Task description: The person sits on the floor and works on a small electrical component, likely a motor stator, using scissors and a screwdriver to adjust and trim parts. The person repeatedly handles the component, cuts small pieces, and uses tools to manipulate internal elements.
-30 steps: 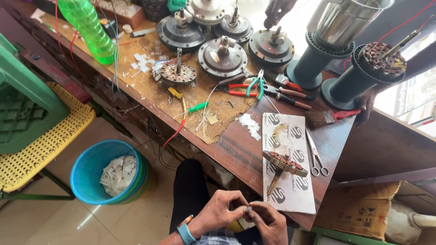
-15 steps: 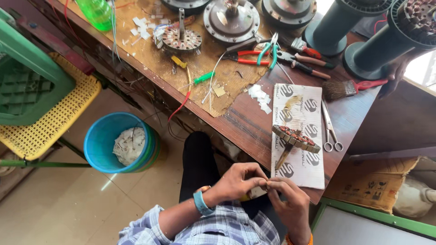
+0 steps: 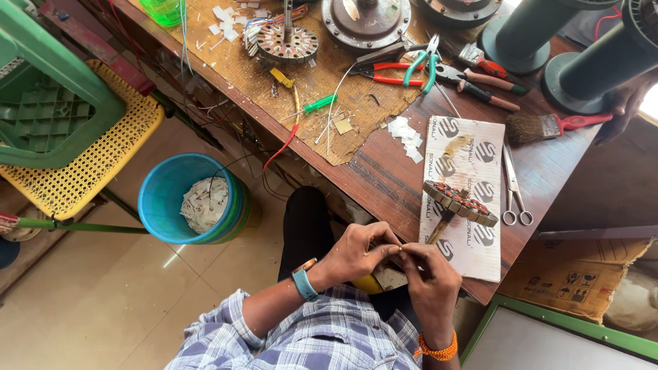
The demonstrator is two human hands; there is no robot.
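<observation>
Low at six o'clock, over the lap, the left hand (image 3: 353, 252) and right hand (image 3: 430, 274) are brought together, fingertips pinched on a small part (image 3: 399, 249) for close work, while the wound coil (image 3: 459, 203) is left on the desk (image 3: 384, 179) at twelve.

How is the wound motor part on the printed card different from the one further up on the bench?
The motor part on the card leans tilted with its shaft resting on the card; the far motor part sits flat, shaft pointing up. The far one trails coloured wires; the near one shows none. Both are round with coils around the rim.
</observation>
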